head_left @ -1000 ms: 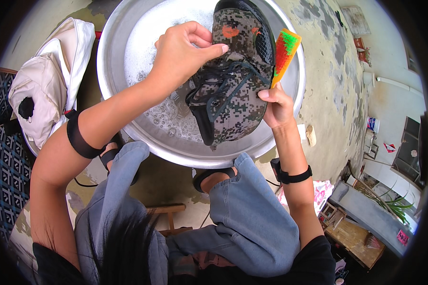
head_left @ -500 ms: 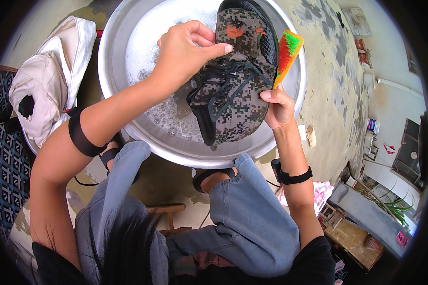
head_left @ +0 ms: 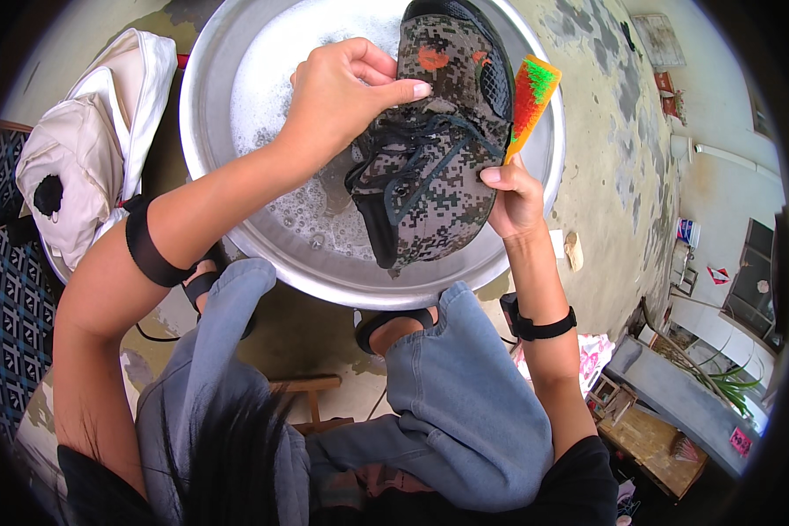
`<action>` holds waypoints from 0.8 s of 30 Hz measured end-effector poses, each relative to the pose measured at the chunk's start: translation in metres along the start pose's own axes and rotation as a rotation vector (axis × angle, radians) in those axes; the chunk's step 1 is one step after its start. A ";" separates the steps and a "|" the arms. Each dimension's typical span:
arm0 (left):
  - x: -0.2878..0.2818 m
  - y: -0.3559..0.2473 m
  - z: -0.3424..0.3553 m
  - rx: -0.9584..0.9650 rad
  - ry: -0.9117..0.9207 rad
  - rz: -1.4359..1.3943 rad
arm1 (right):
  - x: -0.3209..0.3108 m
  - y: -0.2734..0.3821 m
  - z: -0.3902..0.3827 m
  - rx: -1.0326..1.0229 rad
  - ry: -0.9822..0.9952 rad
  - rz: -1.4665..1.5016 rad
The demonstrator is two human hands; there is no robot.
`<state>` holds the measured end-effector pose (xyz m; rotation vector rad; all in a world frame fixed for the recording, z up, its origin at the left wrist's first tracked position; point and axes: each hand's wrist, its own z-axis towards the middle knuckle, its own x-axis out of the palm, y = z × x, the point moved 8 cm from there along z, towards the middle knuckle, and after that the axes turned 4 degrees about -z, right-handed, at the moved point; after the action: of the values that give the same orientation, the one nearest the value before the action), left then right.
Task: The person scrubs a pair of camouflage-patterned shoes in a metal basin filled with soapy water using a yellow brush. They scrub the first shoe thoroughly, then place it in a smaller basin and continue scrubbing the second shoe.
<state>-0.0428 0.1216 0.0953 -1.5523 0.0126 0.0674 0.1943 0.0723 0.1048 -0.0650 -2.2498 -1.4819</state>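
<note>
A digital-camouflage fabric item point(head_left: 443, 197) with dark cords, black mesh along its right side and orange-red stains is held up over a metal basin point(head_left: 203, 188). Its exact kind I cannot tell. My left hand point(head_left: 346, 88) is closed at its left edge, the thumb lying on the fabric and the fingers curled behind. At its lower right, my right hand point(head_left: 515, 200) grips the item with the thumb in front. The same hand holds a scrub brush point(head_left: 532, 101), orange with green and red bristles, standing up beside the item. The fingers of my right hand are mostly hidden behind.
Foamy water point(head_left: 280, 66) lies in the basin. To the left, a beige-and-white bag point(head_left: 74, 158) rests near a dark patterned cloth point(head_left: 13, 320). My knees flank the basin's near rim. A wooden piece point(head_left: 307, 384) shows between my legs, and a wooden table point(head_left: 649, 451) stands far right.
</note>
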 end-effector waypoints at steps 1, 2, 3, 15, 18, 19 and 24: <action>0.000 0.000 0.000 -0.002 0.002 -0.002 | -0.001 -0.001 0.000 0.009 -0.013 -0.009; 0.000 -0.001 0.000 -0.003 0.001 0.002 | -0.002 -0.001 0.000 0.010 -0.015 -0.016; 0.000 -0.002 0.000 -0.003 0.000 0.005 | -0.002 -0.001 0.000 0.009 -0.018 -0.028; 0.001 -0.004 -0.002 -0.025 0.009 0.008 | -0.004 0.000 -0.001 0.011 -0.023 -0.009; 0.001 -0.007 -0.001 -0.005 0.000 -0.015 | -0.007 -0.002 -0.001 0.028 -0.028 0.015; 0.000 -0.007 -0.001 -0.012 -0.003 -0.006 | -0.007 -0.003 -0.001 0.042 -0.020 0.027; -0.001 -0.013 -0.004 -0.064 0.015 -0.151 | -0.006 -0.003 -0.001 0.038 0.005 0.041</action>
<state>-0.0432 0.1177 0.1079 -1.6134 -0.0954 -0.0637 0.1993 0.0717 0.1000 -0.0948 -2.2583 -1.4162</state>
